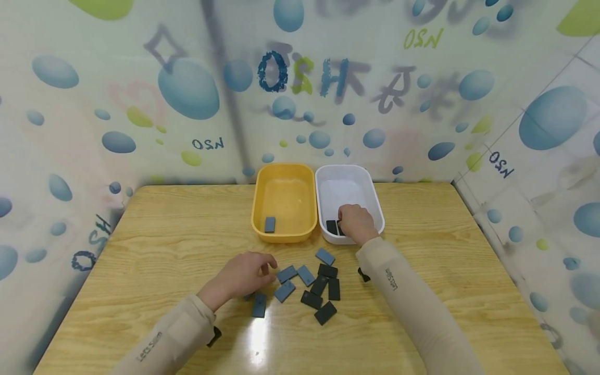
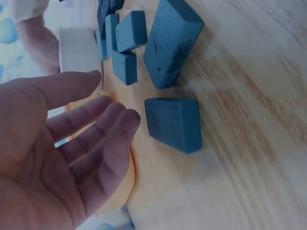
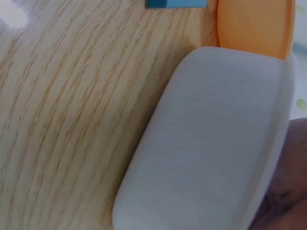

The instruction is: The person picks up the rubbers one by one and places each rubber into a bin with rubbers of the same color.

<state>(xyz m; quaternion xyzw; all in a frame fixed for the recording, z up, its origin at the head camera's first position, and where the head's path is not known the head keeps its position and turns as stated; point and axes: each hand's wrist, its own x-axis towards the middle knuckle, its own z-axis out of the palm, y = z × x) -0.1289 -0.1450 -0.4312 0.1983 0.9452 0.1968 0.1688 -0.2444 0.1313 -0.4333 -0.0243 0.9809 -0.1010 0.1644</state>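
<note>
My right hand point(image 1: 358, 224) reaches into the front of the white bin point(image 1: 349, 172), fingers curled down onto a black block point(image 1: 340, 228) that they partly cover. Beside it in the bin lies another black block point(image 1: 332, 227). In the right wrist view the bin's wall hides most of that hand point(image 3: 288, 182). My left hand point(image 1: 246, 273) hovers at the left of several blue-grey blocks point(image 1: 284, 291), its fingers loosely bent. The left wrist view shows its palm point(image 2: 72, 143) holding nothing, near a blue-grey block point(image 2: 173, 123) on the table.
A yellow bin point(image 1: 286, 182) stands against the white one on its left, with one blue-grey block point(image 1: 270, 224) inside. Several black blocks point(image 1: 311, 299) lie on the wooden table point(image 1: 187, 224) in front of the bins. A patterned wall point(image 1: 300, 125) rises behind the table.
</note>
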